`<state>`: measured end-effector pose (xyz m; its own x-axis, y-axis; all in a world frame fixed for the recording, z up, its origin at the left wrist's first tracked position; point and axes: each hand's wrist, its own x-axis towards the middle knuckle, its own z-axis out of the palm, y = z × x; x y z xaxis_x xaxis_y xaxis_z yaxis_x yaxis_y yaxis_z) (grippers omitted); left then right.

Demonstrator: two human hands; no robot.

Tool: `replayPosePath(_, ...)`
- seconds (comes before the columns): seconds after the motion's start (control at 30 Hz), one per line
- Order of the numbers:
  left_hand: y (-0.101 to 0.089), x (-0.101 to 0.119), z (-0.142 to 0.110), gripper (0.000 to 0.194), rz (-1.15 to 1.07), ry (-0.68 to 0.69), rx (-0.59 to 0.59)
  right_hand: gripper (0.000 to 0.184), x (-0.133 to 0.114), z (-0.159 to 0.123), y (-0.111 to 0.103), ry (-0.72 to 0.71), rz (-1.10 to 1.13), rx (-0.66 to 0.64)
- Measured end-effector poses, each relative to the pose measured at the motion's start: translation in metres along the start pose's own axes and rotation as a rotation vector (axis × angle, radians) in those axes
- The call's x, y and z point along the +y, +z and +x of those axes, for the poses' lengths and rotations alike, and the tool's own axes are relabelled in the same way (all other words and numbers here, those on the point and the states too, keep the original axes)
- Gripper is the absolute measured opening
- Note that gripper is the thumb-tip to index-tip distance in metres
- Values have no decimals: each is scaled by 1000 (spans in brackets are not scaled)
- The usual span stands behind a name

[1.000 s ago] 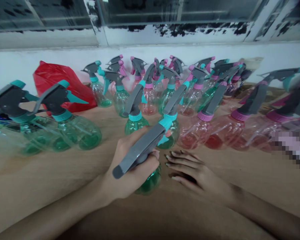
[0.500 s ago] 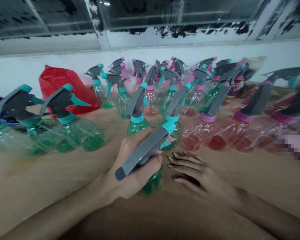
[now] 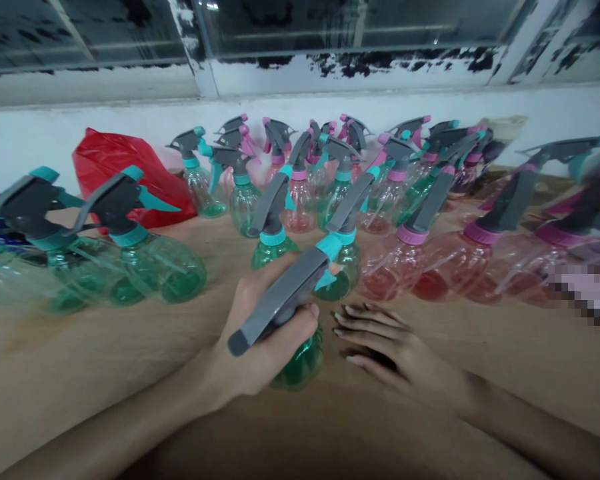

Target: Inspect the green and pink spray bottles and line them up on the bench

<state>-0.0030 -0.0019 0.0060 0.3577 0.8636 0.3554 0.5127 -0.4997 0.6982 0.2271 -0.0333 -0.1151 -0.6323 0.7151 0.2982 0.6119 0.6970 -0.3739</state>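
A green spray bottle (image 3: 297, 367) with a grey and teal spray head stands near the front of the table. My left hand (image 3: 265, 340) is wrapped round its neck, just under the spray head, and hides the collar. To the right of that bottle, my right hand (image 3: 385, 340) rests palm down on the tabletop with its fingers stretched out, holding nothing. Just beyond my hands are another green spray bottle (image 3: 347, 280) with a teal collar and a pink spray bottle (image 3: 390, 267) with a magenta collar.
More green spray bottles (image 3: 180, 270) are grouped at left and pink ones (image 3: 445, 270) at right. Several more bottles crowd the back, beside a red plastic bag (image 3: 130, 173). A white wall with windows (image 3: 350, 27) rises behind the wooden table (image 3: 130, 347). A blurred-out patch (image 3: 590, 290) is at far right.
My left hand and the spray head it surrounds have shifted very slightly left. My right hand stays flat on the table. The whole view has moved a little.
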Motion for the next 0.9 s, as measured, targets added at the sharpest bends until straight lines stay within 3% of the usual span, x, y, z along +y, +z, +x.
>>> replayPosePath(0.33,4,1,1,27,-165,29,-17,35,0,0,-1,3,12,-3)
replayPosePath(0.9,3,0,1,19,-181,14,-56,35,-1,0,-1,9,18,-2)
